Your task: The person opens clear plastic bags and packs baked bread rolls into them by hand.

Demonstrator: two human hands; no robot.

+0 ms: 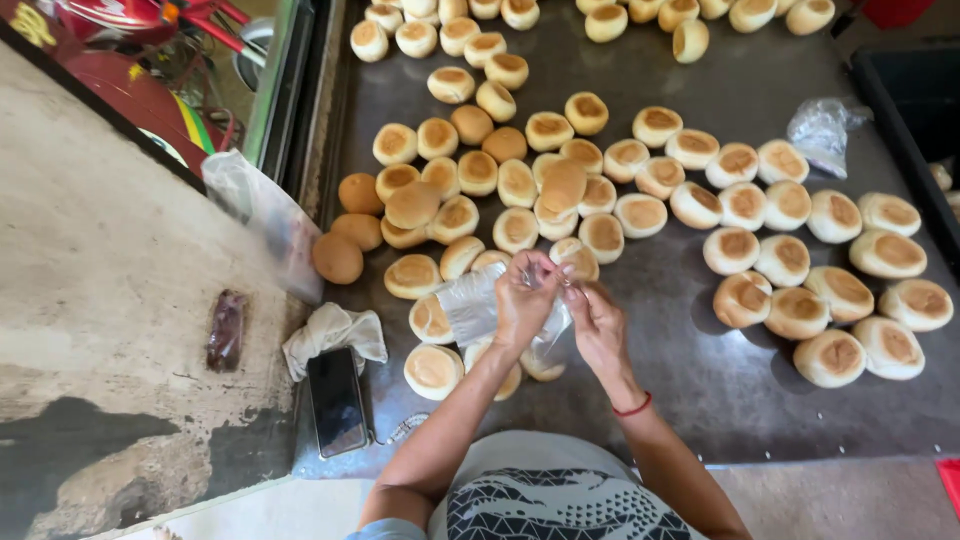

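Nearest the head camera, my left hand (522, 300) and right hand (598, 325) meet over the dark metal table (740, 400). Both are closed, fingertips pinching the top of a clear plastic bag (478, 308), hands touching each other. Bag hangs just above round buns (432, 370) at the table's near edge. Left of the hands I note a dark phone (337, 400) and a white cloth (335, 332).
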